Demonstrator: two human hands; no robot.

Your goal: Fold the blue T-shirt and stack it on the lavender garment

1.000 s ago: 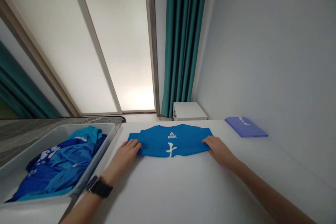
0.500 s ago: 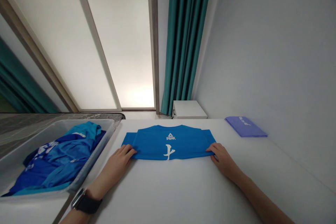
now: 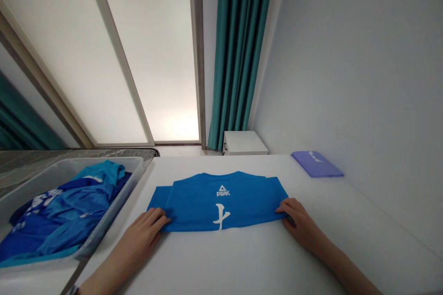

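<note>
The left hand (image 3: 146, 227) and right hand (image 3: 300, 222) pinched the 2 near corners of the folded blue shirt (image 3: 252, 203), which lay flat between them on the white table (image 3: 224, 262), closer in than 0.5 s before. To its left, a translucent bin (image 3: 134, 166) held heaped blue clothes (image 3: 76, 207); a folded purple cloth (image 3: 316, 166) lay far right.

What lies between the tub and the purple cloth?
The blue shirt on the white table, with the left hand and right hand on it; head view.
</note>
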